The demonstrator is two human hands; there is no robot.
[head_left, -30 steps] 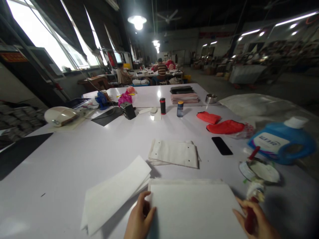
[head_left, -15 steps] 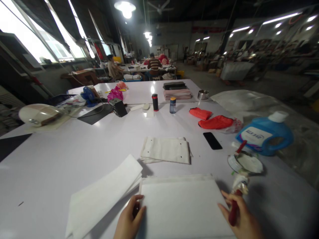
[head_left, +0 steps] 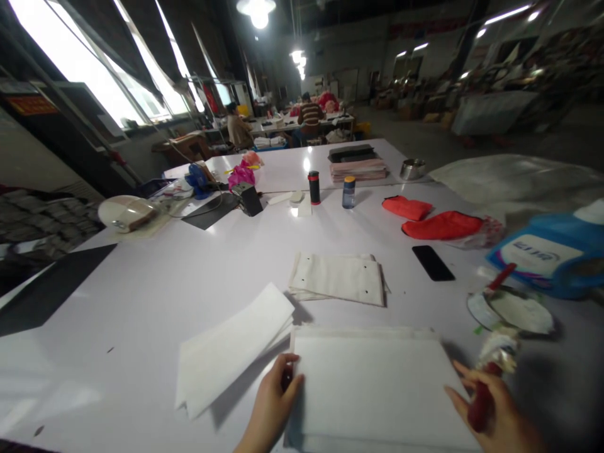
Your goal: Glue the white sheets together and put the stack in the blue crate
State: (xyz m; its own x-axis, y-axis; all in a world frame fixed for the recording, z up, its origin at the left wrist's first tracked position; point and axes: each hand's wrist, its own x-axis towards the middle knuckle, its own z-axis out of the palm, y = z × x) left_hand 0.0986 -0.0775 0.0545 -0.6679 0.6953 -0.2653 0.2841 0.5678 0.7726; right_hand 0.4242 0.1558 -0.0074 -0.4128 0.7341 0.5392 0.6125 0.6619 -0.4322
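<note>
A squared-up stack of white sheets [head_left: 372, 384] lies in front of me, its layers showing along the far edge. At its left edge, my left hand [head_left: 276, 399] pinches the sheets with thumb and fingers. My right hand [head_left: 495, 409] is closed around a red-handled brush [head_left: 482, 402], its head caked with white paste, while thumb and fingertips reach the stack's right edge. Left of the stack, loose white strips [head_left: 233, 349] lie fanned at a slant. Beyond it rests a pile of off-white cloth pieces [head_left: 337, 278] with small dark marks near the corners.
At right are a paste dish [head_left: 523, 311] with another red handle, a blue detergent jug [head_left: 538, 251], a phone [head_left: 433, 263] and red sleeves [head_left: 441, 225]. Farther back stand a black flask [head_left: 314, 187] and a water bottle [head_left: 348, 192]. Two people sit at a distant table.
The view has turned left, so everything sits farther right in the picture. Both hands keep their places at the stack's edges, and the brush stays in my right hand.
</note>
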